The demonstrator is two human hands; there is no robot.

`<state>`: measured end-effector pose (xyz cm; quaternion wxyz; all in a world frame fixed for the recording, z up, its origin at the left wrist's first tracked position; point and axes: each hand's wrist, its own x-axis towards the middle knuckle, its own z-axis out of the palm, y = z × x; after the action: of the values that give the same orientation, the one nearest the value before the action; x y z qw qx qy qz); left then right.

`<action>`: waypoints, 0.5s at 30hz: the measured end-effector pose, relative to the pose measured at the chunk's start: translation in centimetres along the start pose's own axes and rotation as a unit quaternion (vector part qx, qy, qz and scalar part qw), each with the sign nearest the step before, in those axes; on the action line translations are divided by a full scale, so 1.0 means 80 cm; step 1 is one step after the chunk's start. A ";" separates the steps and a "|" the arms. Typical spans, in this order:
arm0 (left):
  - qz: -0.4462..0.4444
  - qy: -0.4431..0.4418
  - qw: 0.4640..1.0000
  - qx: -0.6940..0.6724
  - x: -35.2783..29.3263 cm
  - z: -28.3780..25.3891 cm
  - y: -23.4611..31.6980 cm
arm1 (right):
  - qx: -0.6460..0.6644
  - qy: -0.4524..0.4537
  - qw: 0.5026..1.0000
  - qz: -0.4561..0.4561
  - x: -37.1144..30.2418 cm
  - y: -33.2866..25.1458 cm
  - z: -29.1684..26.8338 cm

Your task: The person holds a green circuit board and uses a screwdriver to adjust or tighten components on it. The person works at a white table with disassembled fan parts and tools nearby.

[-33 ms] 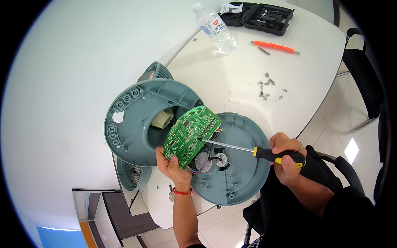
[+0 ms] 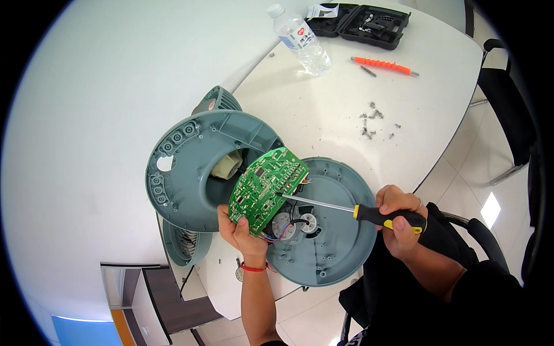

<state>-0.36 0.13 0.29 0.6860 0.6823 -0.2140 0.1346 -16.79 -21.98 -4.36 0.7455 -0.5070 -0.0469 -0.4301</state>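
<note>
In my left hand is a green circuit board, gripped at its lower edge and tilted. My right hand is wrapped round the black and yellow handle of a screwdriver. The shaft points left, and its tip meets the board near the right edge, though touching or just apart is hard to tell. Below the board lies a round grey-green base with coloured wires and a small white wheel. A matching round cover with an open centre leans beside it on the left.
Several loose screws lie on the white table. Farther back are an orange flexible shaft, a small metal bit, a water bottle and an open black tool case. Black chairs stand to the right.
</note>
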 end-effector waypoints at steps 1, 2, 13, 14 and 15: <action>0.000 -0.001 1.000 0.000 0.000 0.000 0.000 | 0.002 0.000 1.000 0.002 0.000 0.000 0.000; 0.000 -0.001 1.000 0.000 0.000 0.000 0.000 | 0.004 0.000 1.000 0.003 0.000 0.000 0.000; -0.004 -0.002 1.000 -0.007 0.000 0.001 0.002 | 0.025 0.008 1.000 0.001 0.000 0.001 0.001; -0.006 -0.002 1.000 -0.010 0.000 0.002 0.002 | 0.012 0.000 1.000 -0.003 0.001 0.001 0.000; -0.008 -0.003 1.000 -0.013 0.000 0.002 0.002 | 0.000 -0.007 1.000 -0.007 0.001 0.000 -0.002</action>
<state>-0.49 -0.05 0.42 0.6955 0.6750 -0.2124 0.1246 -16.77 -22.15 -4.38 0.7420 -0.5097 -0.0563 -0.4318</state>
